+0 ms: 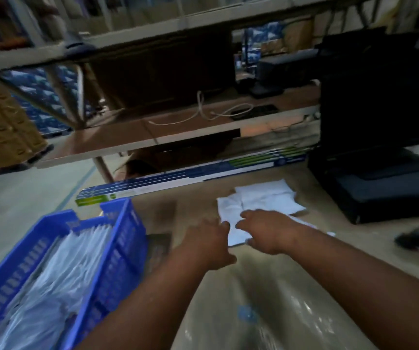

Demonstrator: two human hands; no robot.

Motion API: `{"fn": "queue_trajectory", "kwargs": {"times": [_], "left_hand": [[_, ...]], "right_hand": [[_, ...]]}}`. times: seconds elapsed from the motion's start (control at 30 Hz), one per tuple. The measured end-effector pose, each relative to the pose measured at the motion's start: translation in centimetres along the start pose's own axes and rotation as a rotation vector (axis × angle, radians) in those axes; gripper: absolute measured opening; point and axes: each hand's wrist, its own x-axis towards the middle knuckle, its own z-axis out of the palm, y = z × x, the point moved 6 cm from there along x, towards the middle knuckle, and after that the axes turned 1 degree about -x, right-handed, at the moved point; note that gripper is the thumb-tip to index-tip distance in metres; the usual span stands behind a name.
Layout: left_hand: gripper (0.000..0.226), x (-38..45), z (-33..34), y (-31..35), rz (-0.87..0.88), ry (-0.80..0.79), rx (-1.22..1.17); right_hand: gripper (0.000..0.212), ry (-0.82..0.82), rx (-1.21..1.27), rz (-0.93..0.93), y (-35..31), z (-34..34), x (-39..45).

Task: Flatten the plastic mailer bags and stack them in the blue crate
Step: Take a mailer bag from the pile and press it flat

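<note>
Both arms reaching up from the bottom of the frame toward the middle. Left hand (207,238) just left of centre, fingers stretched forward and loosely apart, fingertips right at the left edge of the white mailer bags (259,208), gripping nothing as far as visible. Right hand (264,229) just beside it, laid on the near part of those same bags, fingers spread and bent down a bit; too blurry to tell whether pinching or only pressing. Bags lying crumpled on the table (195,210), centre-right, mostly beyond the fingers. Blue crate (125,238) at lower left, well left of both hands, already packed with flat clear-white mailers (59,281). Shiny plastic sheet (279,311) at bottom centre-right, under the forearms. Dark monitor (380,97) at upper right, long blue-green box (190,175) across the middle.
</note>
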Motion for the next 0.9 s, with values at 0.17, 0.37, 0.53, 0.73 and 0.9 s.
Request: {"fn": "queue_trajectory", "kwargs": {"times": [0.17, 0.37, 0.53, 0.73, 0.9], "left_hand": [[0.103, 4.4, 5.3, 3.7, 0.090, -0.035, 0.032], [0.106, 9.7, 9.1, 4.2, 0.035, -0.010, -0.012], [0.095, 12.8, 13.0, 3.1, -0.134, -0.008, -0.161], [0.081, 13.4, 15.3, 2.6, -0.157, 0.245, -0.068], [0.053, 14.0, 13.3, 1.6, -0.159, 0.241, -0.139]], "right_hand": [[0.071, 0.030, 0.134, 0.223, 7.6, 10.0, -2.8], [0.076, 0.091, 0.186, 0.259, 10.2, 13.3, -1.8], [0.075, 0.190, 0.192, 0.258, 9.4, 16.2, -0.6], [0.074, 0.314, 0.178, 0.247, 9.2, 17.9, -0.3], [0.072, 0.349, 0.186, 0.263, 9.2, 17.6, -0.4]]}}
